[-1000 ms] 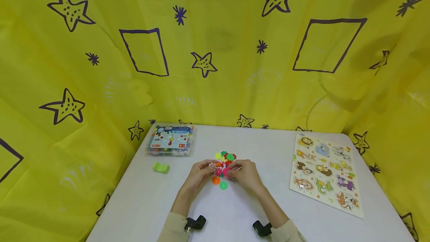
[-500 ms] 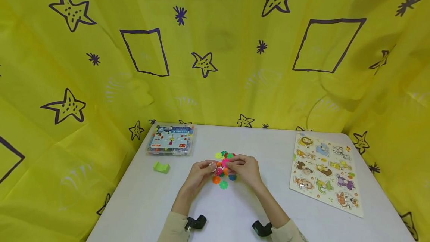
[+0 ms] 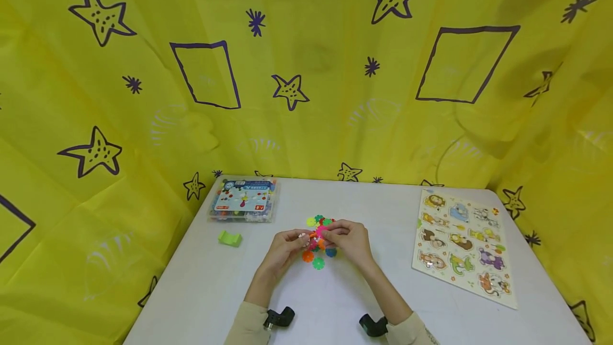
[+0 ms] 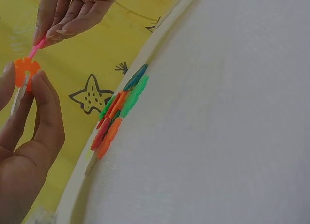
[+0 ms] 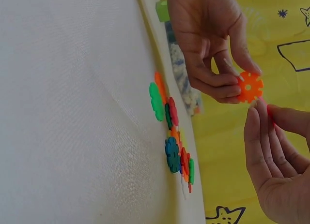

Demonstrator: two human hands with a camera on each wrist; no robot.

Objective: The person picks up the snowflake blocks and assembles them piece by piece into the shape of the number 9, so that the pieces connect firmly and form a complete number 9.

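In the left wrist view my left hand [image 4: 34, 137] pinches a white notched disc [image 4: 19, 96], seen edge-on, with an orange notched disc [image 4: 27, 71] standing at the fingertips. Thumb and fingers of my right hand [image 3: 351, 241] pinch a pink notched disc [image 3: 320, 232]. The pink disc's edge meets the orange disc's rim; whether the two are slotted together I cannot tell. Under both hands lies a loose group of plastic discs, among them a green disc [image 3: 318, 263], a second orange disc [image 3: 308, 256] and a blue disc [image 5: 172, 155]. The hands partly hide this group in the head view.
At the table's back left stands a clear plastic box [image 3: 241, 199] with a printed label. A light green block [image 3: 230, 238] lies in front of it. An animal puzzle board [image 3: 463, 246] lies at the right. Yellow patterned cloth [image 3: 306, 137] hangs behind the white table [image 3: 191, 302].
My right hand has risen slightly and brought the pink disc up to the orange disc, uncovering the blue disc on the table. The left hand stays nearly still.
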